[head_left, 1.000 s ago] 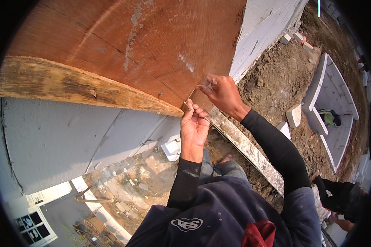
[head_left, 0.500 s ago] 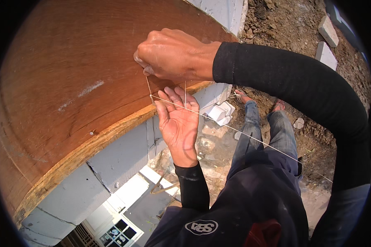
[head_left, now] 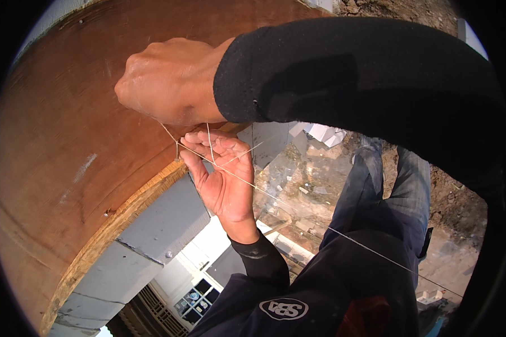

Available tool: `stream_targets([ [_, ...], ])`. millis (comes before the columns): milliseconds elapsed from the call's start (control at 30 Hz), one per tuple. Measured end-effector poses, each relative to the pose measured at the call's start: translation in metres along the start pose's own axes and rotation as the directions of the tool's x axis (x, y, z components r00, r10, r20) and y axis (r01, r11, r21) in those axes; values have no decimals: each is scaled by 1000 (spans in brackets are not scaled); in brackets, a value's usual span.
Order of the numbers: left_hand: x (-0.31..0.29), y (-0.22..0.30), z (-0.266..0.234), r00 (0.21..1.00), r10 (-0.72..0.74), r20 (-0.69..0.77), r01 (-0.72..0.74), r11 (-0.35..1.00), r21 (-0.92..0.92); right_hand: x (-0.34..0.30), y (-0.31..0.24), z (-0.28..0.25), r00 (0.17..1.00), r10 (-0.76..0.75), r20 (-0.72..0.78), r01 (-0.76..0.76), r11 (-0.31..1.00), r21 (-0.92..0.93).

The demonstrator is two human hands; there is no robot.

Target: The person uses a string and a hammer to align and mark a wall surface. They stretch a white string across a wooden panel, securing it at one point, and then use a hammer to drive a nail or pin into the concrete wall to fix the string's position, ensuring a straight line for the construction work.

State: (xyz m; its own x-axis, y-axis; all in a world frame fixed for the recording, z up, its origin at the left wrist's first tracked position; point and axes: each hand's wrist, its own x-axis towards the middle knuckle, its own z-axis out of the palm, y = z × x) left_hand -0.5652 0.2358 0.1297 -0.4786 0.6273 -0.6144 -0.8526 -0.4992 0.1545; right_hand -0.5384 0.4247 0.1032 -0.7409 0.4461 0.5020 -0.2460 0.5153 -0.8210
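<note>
A thin pale string (head_left: 371, 249) stretches from a small nail (head_left: 177, 153) at the edge of a brown wooden board (head_left: 67, 118) toward the lower right. My right hand (head_left: 166, 81), closed above the nail, grips the string; a taut length runs from under it to the nail. Its fingertips are hidden beneath the hand. My left hand (head_left: 225, 188) is palm up beside the nail, fingers stretched and slightly bent, thumb apart near the nail. The string crosses in front of its fingers, and another strand drops from below my right wrist to meet it.
Grey blocks (head_left: 152, 224) form a wall under the board's edge. Another nail (head_left: 107, 213) sticks out farther along the board. Below are rubble-strewn ground (head_left: 315, 188), white block pieces (head_left: 326, 135) and a white-framed window (head_left: 197, 300).
My right hand has moved left, passing over and beyond the nail with the string. My left hand stays palm up by the nail. The whole view has shifted somewhat.
</note>
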Motion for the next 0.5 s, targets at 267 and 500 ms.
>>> stream_targets([
  [267,-3,12,2,995,19,93,-3,985,-173,16,-34,16,993,72,90,-60,990,-129],
  [500,31,3,-31,959,-1,282,65,973,-219,33,-104,11,898,295,328,-145,900,-412],
])
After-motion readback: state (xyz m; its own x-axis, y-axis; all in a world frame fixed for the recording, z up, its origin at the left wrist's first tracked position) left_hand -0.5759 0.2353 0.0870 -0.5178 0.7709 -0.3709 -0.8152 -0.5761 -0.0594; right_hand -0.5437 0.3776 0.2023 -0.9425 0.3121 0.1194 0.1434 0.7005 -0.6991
